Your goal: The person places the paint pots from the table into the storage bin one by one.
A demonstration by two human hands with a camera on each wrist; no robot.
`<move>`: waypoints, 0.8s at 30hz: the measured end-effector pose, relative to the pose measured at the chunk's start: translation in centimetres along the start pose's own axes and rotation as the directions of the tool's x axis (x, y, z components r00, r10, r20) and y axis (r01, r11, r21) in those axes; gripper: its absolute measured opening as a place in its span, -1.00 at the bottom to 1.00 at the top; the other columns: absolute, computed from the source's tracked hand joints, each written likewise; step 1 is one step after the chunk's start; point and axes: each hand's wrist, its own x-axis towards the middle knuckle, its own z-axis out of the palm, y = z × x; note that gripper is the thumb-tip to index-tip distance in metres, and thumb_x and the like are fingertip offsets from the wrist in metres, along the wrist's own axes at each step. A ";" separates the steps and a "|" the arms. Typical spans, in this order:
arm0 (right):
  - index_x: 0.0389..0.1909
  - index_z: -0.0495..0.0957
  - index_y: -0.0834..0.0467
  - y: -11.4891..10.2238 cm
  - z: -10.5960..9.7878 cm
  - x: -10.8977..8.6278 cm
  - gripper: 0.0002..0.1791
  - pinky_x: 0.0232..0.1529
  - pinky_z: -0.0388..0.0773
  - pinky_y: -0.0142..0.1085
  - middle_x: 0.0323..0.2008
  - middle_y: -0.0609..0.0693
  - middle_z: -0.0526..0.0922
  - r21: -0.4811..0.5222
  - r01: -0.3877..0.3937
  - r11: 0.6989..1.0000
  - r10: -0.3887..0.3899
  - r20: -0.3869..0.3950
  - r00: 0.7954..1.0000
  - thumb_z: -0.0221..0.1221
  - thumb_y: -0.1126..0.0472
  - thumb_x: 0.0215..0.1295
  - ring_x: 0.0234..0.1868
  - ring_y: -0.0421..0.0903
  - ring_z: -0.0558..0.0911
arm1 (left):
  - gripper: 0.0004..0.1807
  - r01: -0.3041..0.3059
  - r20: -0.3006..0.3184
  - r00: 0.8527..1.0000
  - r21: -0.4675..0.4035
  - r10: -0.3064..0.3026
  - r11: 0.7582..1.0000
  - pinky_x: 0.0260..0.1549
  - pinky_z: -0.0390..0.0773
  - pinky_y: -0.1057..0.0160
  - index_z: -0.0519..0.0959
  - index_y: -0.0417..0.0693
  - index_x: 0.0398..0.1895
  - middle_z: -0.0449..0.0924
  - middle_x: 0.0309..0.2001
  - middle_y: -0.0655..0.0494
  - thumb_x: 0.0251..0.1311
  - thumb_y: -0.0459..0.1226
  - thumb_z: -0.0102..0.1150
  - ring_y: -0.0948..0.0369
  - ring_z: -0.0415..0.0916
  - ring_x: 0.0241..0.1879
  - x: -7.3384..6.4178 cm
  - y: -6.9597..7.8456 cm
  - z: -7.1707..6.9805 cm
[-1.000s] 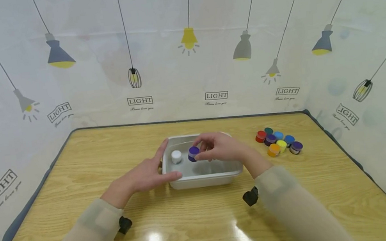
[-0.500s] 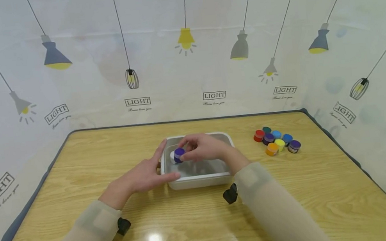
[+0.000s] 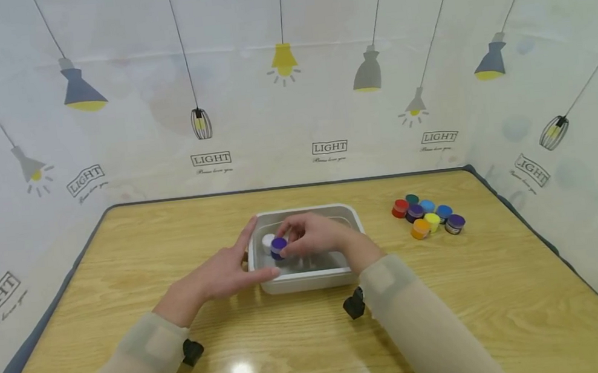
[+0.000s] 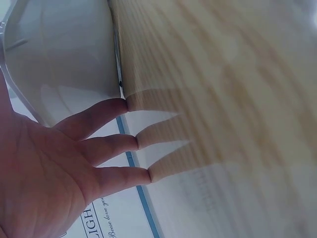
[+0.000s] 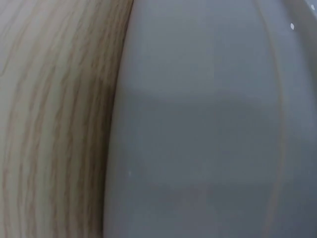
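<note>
A small paint jar with a purple lid (image 3: 278, 246) is low inside the white tray (image 3: 314, 275), pinched between the thumb and fingers of my right hand (image 3: 315, 234). Just behind it on the left stands a white-lidded jar (image 3: 267, 240), partly covered by the purple one. My left hand (image 3: 225, 272) lies spread at the tray's left end, its thumb along the front rim. In the left wrist view, straight fingers (image 4: 119, 148) touch the table beside the tray wall (image 4: 74, 54). Only the tray's outer wall (image 5: 198, 129) and table show in the right wrist view.
To the right of the tray, several paint jars stand grouped on the wooden table (image 3: 196, 355): a red one (image 3: 400, 208), an orange one (image 3: 421, 228), a yellow one (image 3: 431, 222), plus blue, green and purple ones. A lamp-patterned wall covering (image 3: 270, 171) encloses the table's back and sides.
My right hand has carried the purple-lidded jar left across the tray to the white-lidded jar, then slightly down. The left hand has stayed at the tray's left end.
</note>
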 end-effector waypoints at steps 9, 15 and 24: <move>0.23 0.68 -0.07 0.0 0.3 0.1 -0.59 -0.16 0.70 -0.25 -0.18 -0.03 0.82 -0.010 -0.031 0.999 0.032 0.055 0.998 0.47 0.14 0.42 -0.28 -0.07 0.75 | 0.39 -0.011 -0.011 1.000 0.004 0.011 1.000 0.27 0.63 -0.12 -0.49 0.37 0.82 0.62 0.40 -0.28 0.28 0.52 0.22 0.07 0.69 0.14 -0.1 0.0 0.1; 0.26 0.69 -0.06 -0.1 0.4 0.1 -0.63 -0.23 0.70 -0.25 -0.21 -0.04 0.86 0.003 -0.040 0.999 0.040 0.068 0.997 0.41 0.18 0.49 -0.34 -0.07 0.76 | 0.40 -0.002 -0.007 1.000 0.007 0.002 1.000 0.26 0.64 -0.12 -0.50 0.38 0.82 0.62 0.41 -0.25 0.26 0.54 0.22 0.07 0.69 0.16 0.0 0.0 0.1; 0.26 0.72 0.02 -0.3 0.6 0.3 -0.67 -0.28 0.70 -0.29 -0.18 0.01 0.89 0.007 -0.027 1.000 0.026 0.087 0.996 0.35 0.21 0.55 -0.37 -0.10 0.79 | 0.40 0.003 -0.014 1.000 0.017 -0.003 1.000 0.15 0.65 -0.06 -0.49 0.37 0.82 0.62 0.38 -0.30 0.26 0.55 0.21 0.07 0.67 0.05 0.1 -0.1 0.0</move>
